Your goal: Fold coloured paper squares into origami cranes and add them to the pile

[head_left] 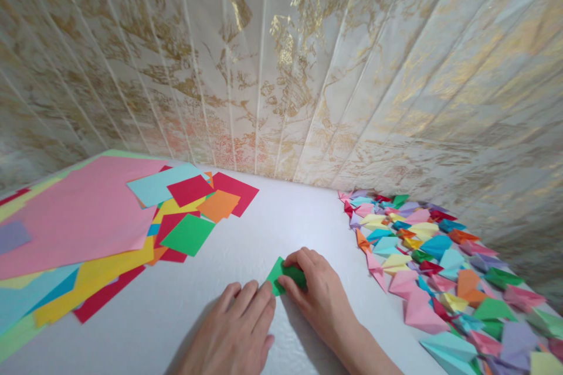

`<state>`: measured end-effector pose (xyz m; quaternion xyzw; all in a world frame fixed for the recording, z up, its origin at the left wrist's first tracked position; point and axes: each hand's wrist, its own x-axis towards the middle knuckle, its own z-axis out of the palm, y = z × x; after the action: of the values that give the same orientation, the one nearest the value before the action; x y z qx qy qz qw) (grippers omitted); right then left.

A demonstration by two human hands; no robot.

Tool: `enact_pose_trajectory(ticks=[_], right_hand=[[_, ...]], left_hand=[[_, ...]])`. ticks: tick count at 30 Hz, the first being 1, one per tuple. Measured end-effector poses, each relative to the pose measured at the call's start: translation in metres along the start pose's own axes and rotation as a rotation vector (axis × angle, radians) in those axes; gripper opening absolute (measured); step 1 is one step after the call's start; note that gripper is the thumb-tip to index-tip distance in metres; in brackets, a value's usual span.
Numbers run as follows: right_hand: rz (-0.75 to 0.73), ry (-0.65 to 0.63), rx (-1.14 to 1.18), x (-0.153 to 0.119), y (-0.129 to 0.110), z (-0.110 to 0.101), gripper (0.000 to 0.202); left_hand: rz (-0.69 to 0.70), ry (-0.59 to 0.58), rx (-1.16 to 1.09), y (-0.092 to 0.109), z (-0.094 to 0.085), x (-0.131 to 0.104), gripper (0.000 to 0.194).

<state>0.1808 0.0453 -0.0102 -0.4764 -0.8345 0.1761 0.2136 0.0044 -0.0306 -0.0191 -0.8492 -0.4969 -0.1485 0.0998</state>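
Observation:
A small piece of green paper [275, 275], partly folded over on its right side, lies on the white table near the front. My right hand [323, 287] is closed on it, the thumb and fingers pinching the folded part. My left hand [240, 322] lies on the table just to the left, palm down with its fingers stretched out. Its fingertips touch the left edge of the green paper. The underside of the folded part is hidden by my right fingers.
Loose paper squares, among them a green square [188, 234] and an orange square [220, 205], lie at the left beside a large pink sheet [97, 211]. Many folded paper pieces [433, 269] cover the right side. A gold-patterned curtain [281, 70] hangs behind the white table [290, 205].

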Motion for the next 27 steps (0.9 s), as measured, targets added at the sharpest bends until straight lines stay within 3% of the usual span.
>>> enact_pose_trajectory(ticks=[13, 19, 23, 27], right_hand=[[0.009, 0.003, 0.023, -0.005, -0.001, -0.001, 0.030], [-0.068, 0.046, 0.308, -0.015, 0.027, -0.005, 0.052], [-0.068, 0.037, 0.504, -0.015, 0.040, -0.009, 0.046], [0.054, 0.033, 0.694, -0.015, 0.036, -0.011, 0.036]], left_hand=[[-0.010, 0.034, 0.100, 0.003, -0.004, -0.003, 0.027], [-0.049, 0.014, 0.154, 0.002, -0.007, -0.010, 0.028], [-0.106, -0.102, 0.119, 0.002, -0.015, -0.013, 0.028], [-0.164, -0.124, -0.018, -0.004, -0.022, -0.022, 0.035]])
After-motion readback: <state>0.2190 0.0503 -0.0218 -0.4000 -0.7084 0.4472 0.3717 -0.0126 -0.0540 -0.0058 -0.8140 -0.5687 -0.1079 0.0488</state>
